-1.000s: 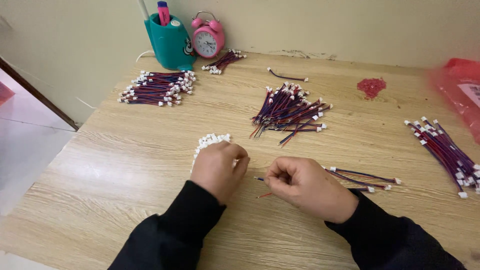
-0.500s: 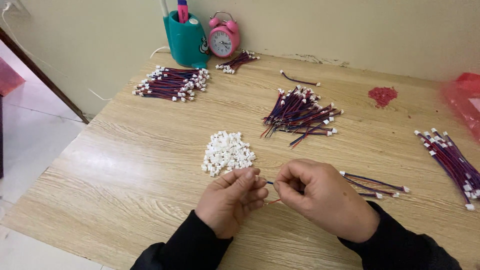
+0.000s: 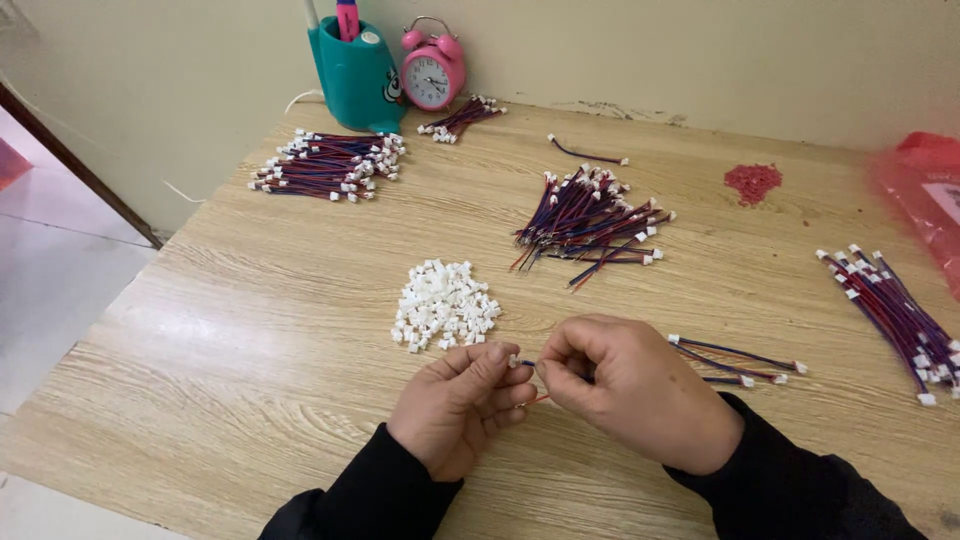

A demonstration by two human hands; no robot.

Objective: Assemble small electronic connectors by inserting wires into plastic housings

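Left hand point(image 3: 455, 400) fingers pinch white connector point(image 3: 513, 361), right hand point(image 3: 630, 385) fingers pinch wire point(image 3: 530, 365); connector pile point(image 3: 443, 305) at 12 o'clock on worktop point(image 3: 250, 330)

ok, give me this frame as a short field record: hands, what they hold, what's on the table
left hand: fingertips pinch a small white connector
right hand: pinches a thin wire right at that connector
nearest pile: loose white connectors, just beyond the hands
finished leads by right hand: a few wired leads
middle of table: loose heap of wires
far left: wired bundle
right edge: wired bundle
back wall: teal pen holder, pink alarm clock
surface: wooden table
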